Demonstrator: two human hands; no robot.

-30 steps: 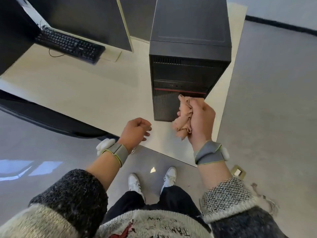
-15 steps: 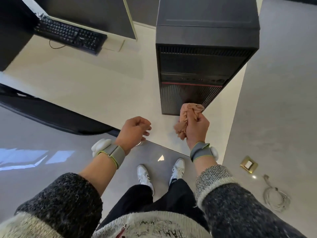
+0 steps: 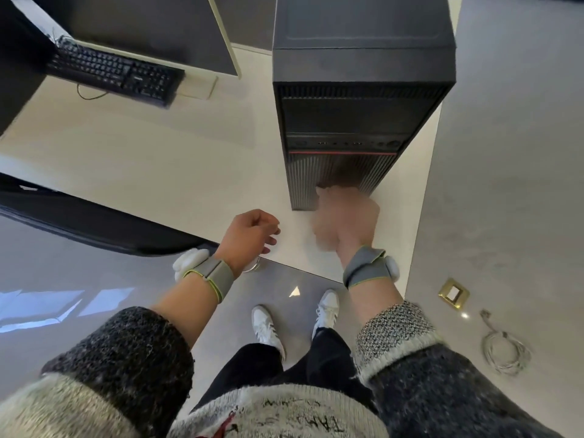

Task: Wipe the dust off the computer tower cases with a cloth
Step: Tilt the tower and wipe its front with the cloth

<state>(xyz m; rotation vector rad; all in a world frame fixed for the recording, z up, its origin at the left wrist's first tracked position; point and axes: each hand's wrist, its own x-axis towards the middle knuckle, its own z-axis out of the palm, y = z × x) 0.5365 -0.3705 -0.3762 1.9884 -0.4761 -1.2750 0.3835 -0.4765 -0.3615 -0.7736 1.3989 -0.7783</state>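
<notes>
Right hand (image 3: 355, 216) gripping soft cloth (image 3: 323, 227) on ribbed tower (image 3: 363, 58), left hand (image 3: 249, 235) loosely curled

Motion blur merges the right hand (image 3: 350, 227) and cloth (image 3: 328, 199) against the lower front of the computer tower case (image 3: 363, 90); the grip is unreadable. The picture's top edge cuts off the case's rear and the monitor (image 3: 142, 26).
</notes>
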